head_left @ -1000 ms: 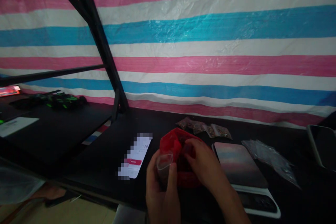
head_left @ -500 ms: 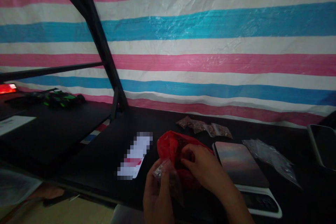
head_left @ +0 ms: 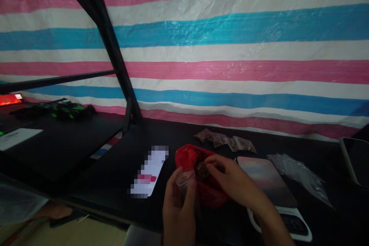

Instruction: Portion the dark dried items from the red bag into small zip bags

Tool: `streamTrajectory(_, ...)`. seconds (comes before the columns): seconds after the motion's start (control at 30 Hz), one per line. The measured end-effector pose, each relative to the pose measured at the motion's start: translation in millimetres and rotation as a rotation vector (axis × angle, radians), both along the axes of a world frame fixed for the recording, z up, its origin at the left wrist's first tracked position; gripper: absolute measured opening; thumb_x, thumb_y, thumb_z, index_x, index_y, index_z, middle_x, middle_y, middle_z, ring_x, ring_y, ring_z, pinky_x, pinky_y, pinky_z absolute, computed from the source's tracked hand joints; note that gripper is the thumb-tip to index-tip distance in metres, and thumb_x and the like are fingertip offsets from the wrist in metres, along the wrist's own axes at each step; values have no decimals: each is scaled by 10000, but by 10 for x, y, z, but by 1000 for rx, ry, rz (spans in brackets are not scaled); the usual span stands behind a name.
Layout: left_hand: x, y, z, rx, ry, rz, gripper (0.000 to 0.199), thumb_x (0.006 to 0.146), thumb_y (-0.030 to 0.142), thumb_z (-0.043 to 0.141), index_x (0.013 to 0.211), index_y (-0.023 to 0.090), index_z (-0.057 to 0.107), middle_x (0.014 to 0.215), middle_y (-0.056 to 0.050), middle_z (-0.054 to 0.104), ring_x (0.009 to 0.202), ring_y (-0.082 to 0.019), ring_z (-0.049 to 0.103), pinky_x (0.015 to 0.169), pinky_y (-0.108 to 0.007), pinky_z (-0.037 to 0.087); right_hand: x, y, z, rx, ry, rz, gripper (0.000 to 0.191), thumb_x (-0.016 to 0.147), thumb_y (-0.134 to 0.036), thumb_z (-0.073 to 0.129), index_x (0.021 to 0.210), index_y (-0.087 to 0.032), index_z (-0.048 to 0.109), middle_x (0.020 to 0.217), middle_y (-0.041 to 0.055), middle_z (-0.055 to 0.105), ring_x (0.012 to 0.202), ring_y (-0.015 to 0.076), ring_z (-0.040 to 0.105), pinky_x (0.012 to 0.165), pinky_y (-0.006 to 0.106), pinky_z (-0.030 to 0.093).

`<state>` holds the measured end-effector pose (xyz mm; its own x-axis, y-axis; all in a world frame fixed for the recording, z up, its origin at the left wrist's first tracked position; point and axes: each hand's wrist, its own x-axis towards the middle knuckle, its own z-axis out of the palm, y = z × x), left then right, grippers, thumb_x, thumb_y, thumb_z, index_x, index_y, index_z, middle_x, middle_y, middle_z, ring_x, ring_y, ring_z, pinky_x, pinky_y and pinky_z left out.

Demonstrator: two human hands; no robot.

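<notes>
A red plastic bag (head_left: 213, 196) lies open on the black table, with brown dried bits (head_left: 202, 169) showing in its mouth. My left hand (head_left: 179, 207) pinches a small clear plastic bag (head_left: 185, 179) at the red bag's left side. Over the red bag's opening, my right hand (head_left: 230, 178) has thumb and fingers closed at the brown bits, which show at the fingertips. Just right of the red bag is a white kitchen scale (head_left: 268, 180), its lower part crossed by my right forearm.
Several small filled bags (head_left: 245, 144) lie in a row behind the red bag. Flat clear bags (head_left: 300, 173) are spread right of the scale. A white card, partly blurred (head_left: 150, 173), lies left; a phone-like device (head_left: 354, 161) is at far right. A black metal frame (head_left: 111, 50) rises left.
My left hand and the clear bag have shifted slightly right and up, closer to the red bag's mouth. My right fingers stay at the opening, with more brown bits showing beside them.
</notes>
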<state>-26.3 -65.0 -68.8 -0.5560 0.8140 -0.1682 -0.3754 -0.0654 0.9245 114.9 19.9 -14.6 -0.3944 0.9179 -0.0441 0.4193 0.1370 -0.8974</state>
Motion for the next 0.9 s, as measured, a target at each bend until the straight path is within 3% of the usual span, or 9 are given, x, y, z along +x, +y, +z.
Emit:
streamTrajectory(0.13,58,31,-29,14,287,-51,593,781,455,844,1303,232,673,1255,-114,796,1195,-316,751,1040,-469,604,101,-23,148,-9,145,-47,293,973,-434,594,1133,-219,712,1034,58,806,968,238,755,861,357,555)
streamTrajectory(0.23,122,65,-31,1,336,-57,576,759,435,814,1285,236,688,1287,-122,783,1217,-348,739,1078,-541,576,107,-108,277,28,188,-85,316,957,-442,628,1187,-238,702,1110,57,803,1008,238,756,893,364,566)
streamTrajectory(0.33,172,98,-30,7,337,-54,586,734,411,803,1284,238,698,1340,-127,766,1262,-357,717,1118,-563,547,78,-189,336,150,116,-126,292,927,-341,678,1207,-269,720,1197,46,789,1109,248,735,1007,398,542)
streamTrajectory(0.43,189,115,-26,22,358,-45,569,731,404,793,1269,235,712,1375,-128,754,1301,-356,699,1117,-540,556,52,-233,329,242,27,-118,340,880,-235,731,1211,-311,742,1291,23,763,1232,257,685,1123,438,483)
streamTrajectory(0.57,187,120,-9,39,363,-49,537,761,419,781,1263,239,716,1350,-111,767,1288,-339,709,1093,-508,578,39,-253,335,273,15,-71,407,861,-157,730,1210,-364,752,1320,-16,754,1268,243,670,1150,440,472)
streamTrajectory(0.77,179,125,-13,58,406,5,530,764,414,801,1255,236,715,1287,-111,785,1212,-331,742,1040,-492,607,48,-194,366,318,64,-120,347,889,-186,716,1206,-323,746,1259,15,773,1186,255,707,1113,452,507)
streamTrajectory(0.9,94,79,-38,38,402,103,564,800,468,808,1300,244,677,1274,-108,780,1186,-325,746,1011,-480,614,21,-91,231,392,-31,-195,288,911,-178,711,1182,-268,743,1228,49,778,1177,273,696,1092,458,506)
